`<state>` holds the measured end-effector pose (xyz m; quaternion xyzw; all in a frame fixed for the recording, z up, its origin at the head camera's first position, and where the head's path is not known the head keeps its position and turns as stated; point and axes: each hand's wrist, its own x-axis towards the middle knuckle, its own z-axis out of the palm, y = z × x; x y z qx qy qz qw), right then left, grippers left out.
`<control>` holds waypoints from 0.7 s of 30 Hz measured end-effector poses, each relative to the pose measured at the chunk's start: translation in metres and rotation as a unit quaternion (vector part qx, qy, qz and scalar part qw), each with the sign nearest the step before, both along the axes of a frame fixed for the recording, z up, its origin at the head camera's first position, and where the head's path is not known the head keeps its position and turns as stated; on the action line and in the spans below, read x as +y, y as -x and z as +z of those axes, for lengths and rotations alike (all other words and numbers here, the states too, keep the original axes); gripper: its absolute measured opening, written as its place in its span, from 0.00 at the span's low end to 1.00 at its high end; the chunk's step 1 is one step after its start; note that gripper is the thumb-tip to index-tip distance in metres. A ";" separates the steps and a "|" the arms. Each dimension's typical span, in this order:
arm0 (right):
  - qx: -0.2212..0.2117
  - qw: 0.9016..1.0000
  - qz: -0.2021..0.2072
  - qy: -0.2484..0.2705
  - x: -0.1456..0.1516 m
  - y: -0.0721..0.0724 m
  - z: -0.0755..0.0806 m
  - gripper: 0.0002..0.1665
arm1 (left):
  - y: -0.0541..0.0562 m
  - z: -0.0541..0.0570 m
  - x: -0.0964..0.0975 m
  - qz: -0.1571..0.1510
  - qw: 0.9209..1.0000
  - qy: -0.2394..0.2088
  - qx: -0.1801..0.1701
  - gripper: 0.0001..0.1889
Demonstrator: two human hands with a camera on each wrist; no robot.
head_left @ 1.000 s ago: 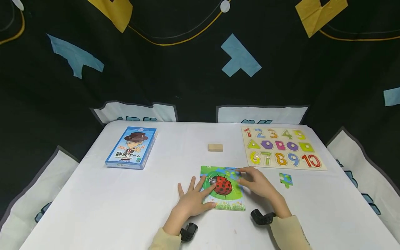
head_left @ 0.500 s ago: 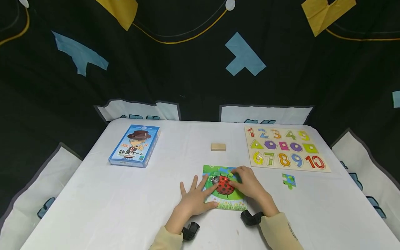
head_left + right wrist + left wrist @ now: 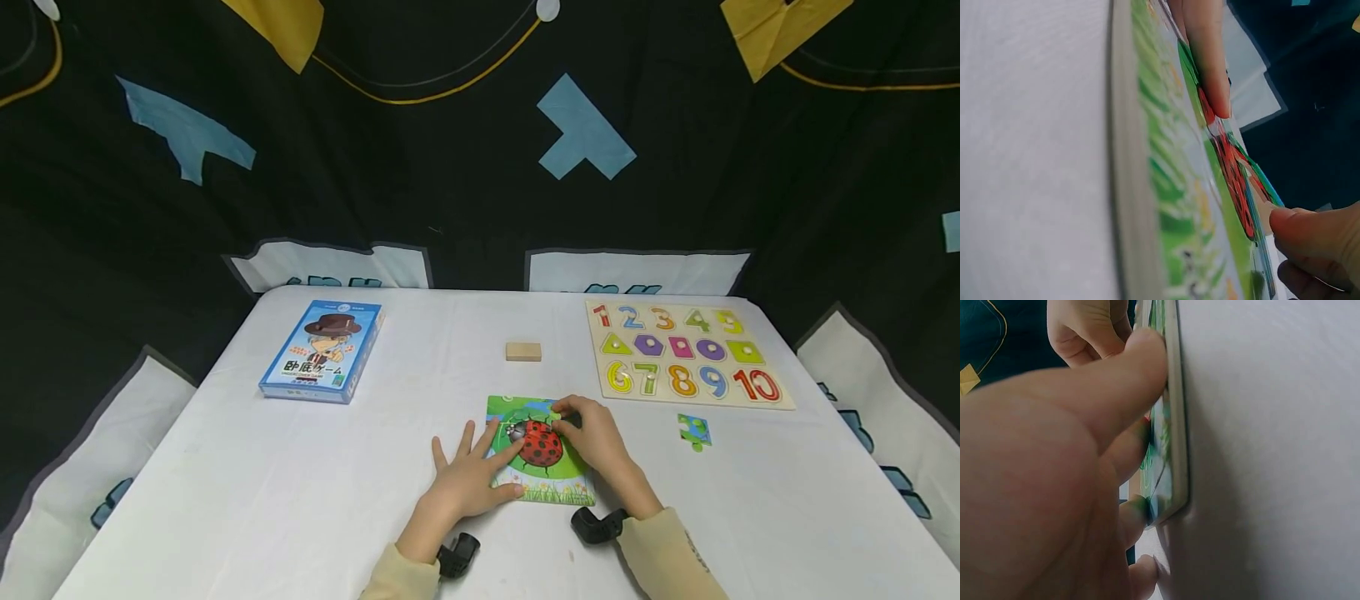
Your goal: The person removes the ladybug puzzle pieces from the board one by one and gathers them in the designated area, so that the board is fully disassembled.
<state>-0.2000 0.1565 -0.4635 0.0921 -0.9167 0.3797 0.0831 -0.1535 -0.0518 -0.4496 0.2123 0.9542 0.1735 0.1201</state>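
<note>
Nearest, cut off by the bottom of the head view: two pale sleeves (image 3: 667, 554), each with a black wrist camera (image 3: 596, 527) beside the cuff. Next, the left hand (image 3: 461, 483), fingers spread, laid over the left side of a ladybug puzzle (image 3: 555, 490), index fingertip on the bug, two outer fingers beyond the puzzle's left edge. From the other side, the right hand (image 3: 592, 433), thumb and finger pinching a puzzle piece (image 3: 1257, 176) at the upper right, tilted up from the puzzle in the right wrist view. Puzzle flat on the white tabletop (image 3: 225, 483), front and centre, lower right corner in plain sight. Wide room to the left; on the right, a narrower gap, then a loose piece (image 3: 695, 432), just below the number board (image 3: 686, 354). Farther back, a wooden block (image 3: 523, 352) with room all around, and well to the left a blue game box (image 3: 322, 350). Beyond the table's far edge, a dark cloth (image 3: 420, 183) with light blue and yellow patches (image 3: 587, 129), some cut off at the top. Hard to make out: the pinched piece's full outline, and the puzzle's upper right corner, behind right-hand fingers. In the left wrist view, puzzle picture blurred, mostly behind the left hand.
</note>
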 end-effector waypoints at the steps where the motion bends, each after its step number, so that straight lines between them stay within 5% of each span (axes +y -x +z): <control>1: 0.001 1.000 -0.003 0.002 0.001 0.000 0.000 0.11 | 0.000 0.000 0.000 -0.001 1.000 0.000 -0.001 0.33; 11: -0.045 0.996 -0.010 0.071 0.069 -0.004 0.013 0.10 | 0.001 -0.003 0.001 -0.005 1.000 -0.009 -0.002 0.33; 16: -0.054 0.993 -0.093 0.044 0.117 -0.018 0.008 0.13 | 0.003 -0.005 0.000 -0.008 1.000 -0.012 0.002 0.34; 21: -0.077 0.985 -0.152 0.017 0.134 -0.024 0.006 0.16 | 0.004 -0.007 -0.001 -0.009 1.000 -0.024 0.000 0.34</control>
